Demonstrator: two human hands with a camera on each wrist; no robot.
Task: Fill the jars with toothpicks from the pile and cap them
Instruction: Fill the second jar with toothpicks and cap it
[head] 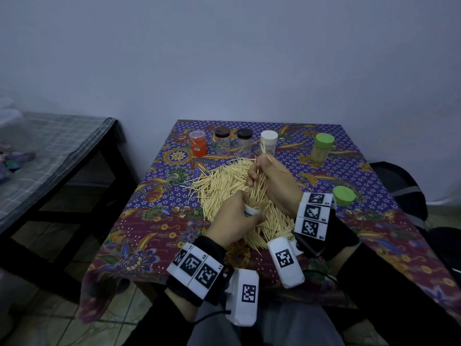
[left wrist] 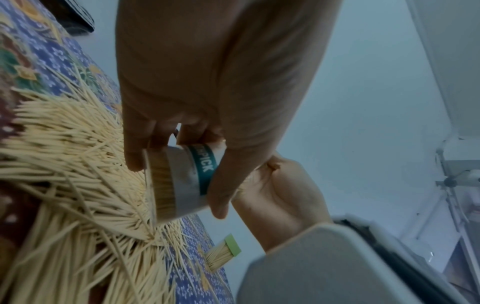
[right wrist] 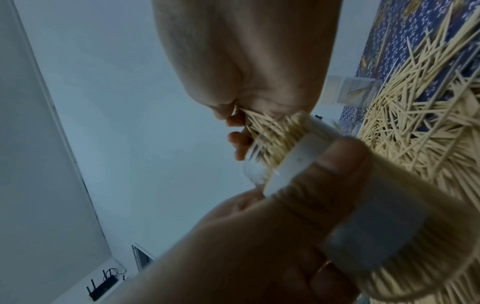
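A big pile of toothpicks (head: 224,186) lies on the patterned tablecloth (head: 149,236). My left hand (head: 232,221) grips a clear jar with a white and teal label (left wrist: 182,181), tilted over the pile and packed with toothpicks. My right hand (head: 272,181) holds a bundle of toothpicks (right wrist: 270,131) whose lower ends reach into the jar's mouth (right wrist: 262,164). A loose green cap (head: 344,195) lies to the right of my right wrist. A filled jar with a green cap (head: 321,148) stands at the back right.
Along the back stand an orange jar (head: 198,143), two clear jars with dark caps (head: 222,141) (head: 244,142), and a jar with a white cap (head: 269,142). A low black table with a checked cover (head: 55,156) is on the left. A dark bag (head: 399,186) sits right.
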